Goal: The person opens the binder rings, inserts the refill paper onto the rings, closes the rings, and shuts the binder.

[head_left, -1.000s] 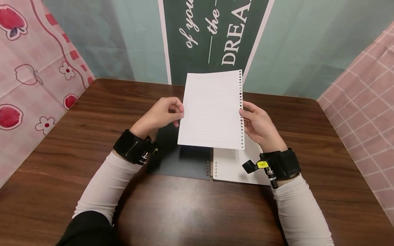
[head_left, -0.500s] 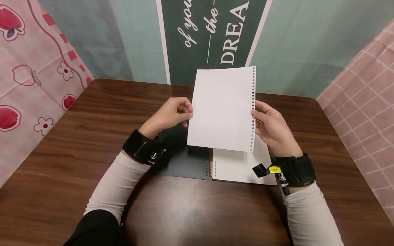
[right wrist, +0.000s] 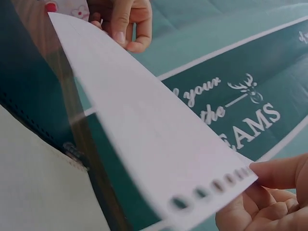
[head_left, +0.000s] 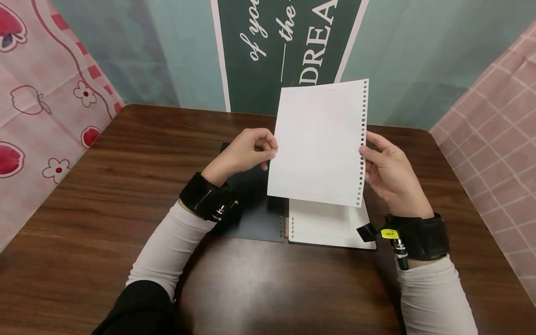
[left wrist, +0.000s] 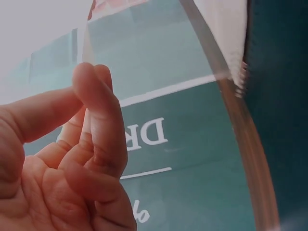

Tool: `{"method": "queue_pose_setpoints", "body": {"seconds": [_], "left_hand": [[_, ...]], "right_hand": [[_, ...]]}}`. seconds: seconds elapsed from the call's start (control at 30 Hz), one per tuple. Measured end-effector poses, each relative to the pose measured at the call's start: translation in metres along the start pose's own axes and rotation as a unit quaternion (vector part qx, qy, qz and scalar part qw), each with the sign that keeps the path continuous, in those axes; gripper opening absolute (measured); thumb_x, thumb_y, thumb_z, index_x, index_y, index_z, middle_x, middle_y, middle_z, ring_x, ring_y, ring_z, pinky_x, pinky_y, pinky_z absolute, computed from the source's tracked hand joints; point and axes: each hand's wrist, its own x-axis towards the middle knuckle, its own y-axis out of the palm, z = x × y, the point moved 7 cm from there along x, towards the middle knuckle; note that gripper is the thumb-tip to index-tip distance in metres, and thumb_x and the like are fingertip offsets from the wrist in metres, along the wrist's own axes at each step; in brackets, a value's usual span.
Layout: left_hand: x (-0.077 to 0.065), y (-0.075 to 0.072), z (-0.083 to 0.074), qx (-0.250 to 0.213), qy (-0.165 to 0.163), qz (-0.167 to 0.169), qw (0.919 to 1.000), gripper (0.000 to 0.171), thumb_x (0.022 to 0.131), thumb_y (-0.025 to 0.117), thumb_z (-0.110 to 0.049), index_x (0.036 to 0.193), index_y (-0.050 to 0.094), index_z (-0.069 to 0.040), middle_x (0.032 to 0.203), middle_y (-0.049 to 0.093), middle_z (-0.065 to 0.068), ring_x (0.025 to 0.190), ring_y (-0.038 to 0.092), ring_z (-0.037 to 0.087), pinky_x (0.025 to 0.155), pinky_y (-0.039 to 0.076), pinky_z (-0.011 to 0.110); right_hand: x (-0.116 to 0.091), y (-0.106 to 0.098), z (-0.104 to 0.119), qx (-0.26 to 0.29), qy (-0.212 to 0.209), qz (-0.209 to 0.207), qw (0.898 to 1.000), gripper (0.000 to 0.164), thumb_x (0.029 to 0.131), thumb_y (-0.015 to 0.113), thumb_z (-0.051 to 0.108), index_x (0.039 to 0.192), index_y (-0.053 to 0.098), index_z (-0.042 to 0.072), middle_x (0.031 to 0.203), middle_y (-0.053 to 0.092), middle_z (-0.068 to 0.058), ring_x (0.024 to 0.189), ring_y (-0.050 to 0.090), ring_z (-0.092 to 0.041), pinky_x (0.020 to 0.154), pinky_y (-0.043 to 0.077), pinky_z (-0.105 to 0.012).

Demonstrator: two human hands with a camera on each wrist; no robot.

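A lined loose-leaf sheet (head_left: 318,144) with a row of punched holes down its right edge is held up above the table, tilted toward the head camera. My left hand (head_left: 247,151) pinches its left edge between thumb and fingertip. On the holed edge, my right hand (head_left: 389,170) pinches the paper, thumb in front and fingers behind. Below lies an open ring binder, its dark cover (head_left: 255,223) to the left and a stack of white pages (head_left: 331,225) to the right. The raised sheet hides the binder's upper part.
The binder rests on a dark wooden table (head_left: 125,186). Behind the table hangs a green cloth with white lettering (head_left: 289,56). Pink patterned cloths stand at the left (head_left: 46,107) and right (head_left: 502,139).
Both hands have carried the sheet to the right and slightly up, uncovering more of the binder's dark cover. The grip on both edges looks the same, and the binder has stayed in place.
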Motion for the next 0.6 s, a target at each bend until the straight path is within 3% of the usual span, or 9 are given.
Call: {"method": "queue_pose_setpoints", "body": {"seconds": [0.13, 0.37, 0.47, 0.6], "left_hand": [[0.007, 0.007, -0.011, -0.005, 0.012, 0.005, 0.9999, 0.006, 0.093, 0.063, 0.002, 0.1, 0.062, 0.002, 0.078, 0.067, 0.012, 0.059, 0.063, 0.024, 0.074, 0.056, 0.035], [0.017, 0.016, -0.031, -0.017, 0.036, 0.001, 0.9992, 0.006, 0.093, 0.063, 0.002, 0.099, 0.063, 0.001, 0.08, 0.067, 0.014, 0.062, 0.064, 0.028, 0.071, 0.055, 0.032], [0.019, 0.019, -0.035, -0.024, 0.039, -0.002, 0.999, 0.006, 0.093, 0.063, 0.002, 0.099, 0.063, 0.001, 0.081, 0.067, 0.017, 0.064, 0.064, 0.033, 0.072, 0.056, 0.034], [0.021, 0.023, -0.036, -0.029, 0.037, -0.001, 0.9989, 0.006, 0.093, 0.063, 0.002, 0.099, 0.064, 0.0, 0.082, 0.067, 0.017, 0.062, 0.064, 0.029, 0.073, 0.057, 0.037]], "right_hand": [[-0.004, -0.009, 0.01, 0.024, -0.025, -0.001, 0.999, 0.055, 0.097, 0.059, 0.004, 0.148, 0.038, 0.007, 0.107, 0.075, -0.006, 0.079, 0.074, -0.014, 0.067, 0.058, -0.025], [-0.011, -0.026, 0.029, 0.06, -0.06, -0.04, 0.996, 0.046, 0.095, 0.06, -0.001, 0.139, 0.055, 0.01, 0.106, 0.074, -0.009, 0.074, 0.072, -0.017, 0.063, 0.057, -0.027], [-0.013, -0.028, 0.036, 0.075, -0.069, -0.037, 0.994, 0.044, 0.096, 0.057, -0.003, 0.138, 0.055, 0.009, 0.108, 0.073, -0.01, 0.077, 0.072, -0.018, 0.063, 0.057, -0.028], [-0.014, -0.028, 0.042, 0.097, -0.081, -0.03, 0.992, 0.044, 0.097, 0.053, -0.007, 0.139, 0.055, 0.006, 0.112, 0.072, -0.012, 0.079, 0.072, -0.021, 0.063, 0.057, -0.03]]}}
